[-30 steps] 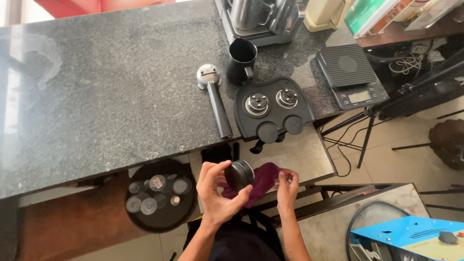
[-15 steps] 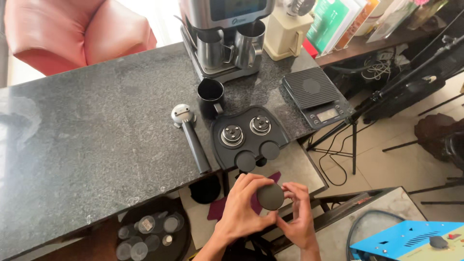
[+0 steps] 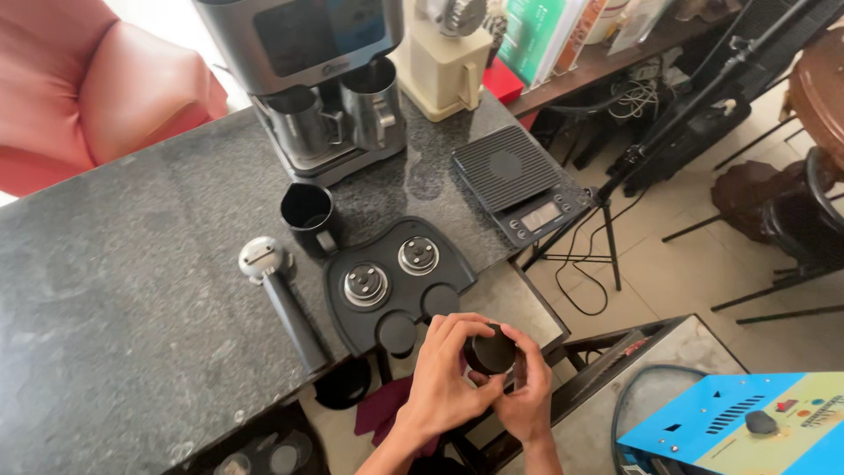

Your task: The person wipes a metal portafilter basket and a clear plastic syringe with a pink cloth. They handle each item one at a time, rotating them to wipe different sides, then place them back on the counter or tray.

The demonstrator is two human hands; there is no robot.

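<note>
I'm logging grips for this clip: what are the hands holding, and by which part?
Both hands, left hand and right hand, hold a round black puck-shaped piece by its rim, fingers around the edge.

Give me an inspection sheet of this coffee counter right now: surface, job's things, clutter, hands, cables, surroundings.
Surface: dark speckled stone counter, bare on its left part.
Job's things: black round puck held in both hands, off the counter's front edge; black mat holds two metal tools; portafilter lies beside it.
Clutter: black jug, scale, coffee machine with two steel jugs, cream grinder; maroon cloth below the hands.
Hands: left hand and right hand both grip the puck.
Cables: loose black cords on the floor by a tripod.
Surroundings: red chair, books, blue box.
</note>
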